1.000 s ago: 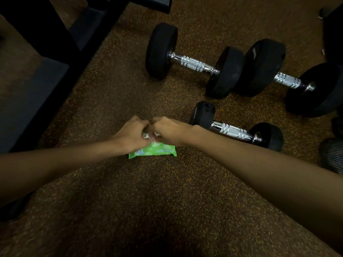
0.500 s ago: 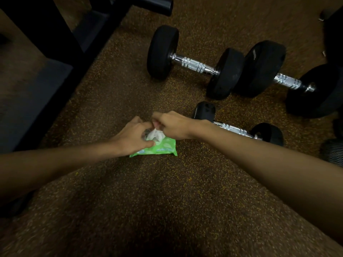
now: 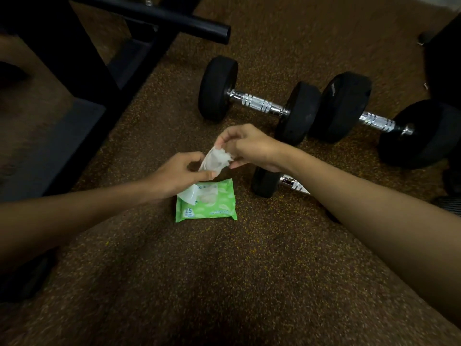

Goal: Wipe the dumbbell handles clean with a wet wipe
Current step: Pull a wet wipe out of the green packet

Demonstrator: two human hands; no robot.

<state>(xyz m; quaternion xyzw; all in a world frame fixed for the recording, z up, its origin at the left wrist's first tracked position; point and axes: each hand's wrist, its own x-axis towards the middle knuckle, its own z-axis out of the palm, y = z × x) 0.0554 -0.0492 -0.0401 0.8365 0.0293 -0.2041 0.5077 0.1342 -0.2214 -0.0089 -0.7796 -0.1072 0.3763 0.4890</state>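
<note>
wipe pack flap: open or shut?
Open. The white flap is peeled back at the green wipe pack's left corner, and a wet wipe is pinched between the left hand and right hand.

Glossy plastic wipes pack [image 3: 206, 201], shiny knurled metal dumbbell handle [image 3: 258, 104], matt black weights, rough speckled floor [image 3: 224, 270].

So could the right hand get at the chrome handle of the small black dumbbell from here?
Probably yes: the right hand, pinching the white wet wipe, is just above the handle, nothing between.

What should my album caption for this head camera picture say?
Both hands pull a wet wipe from its green pack.
</note>
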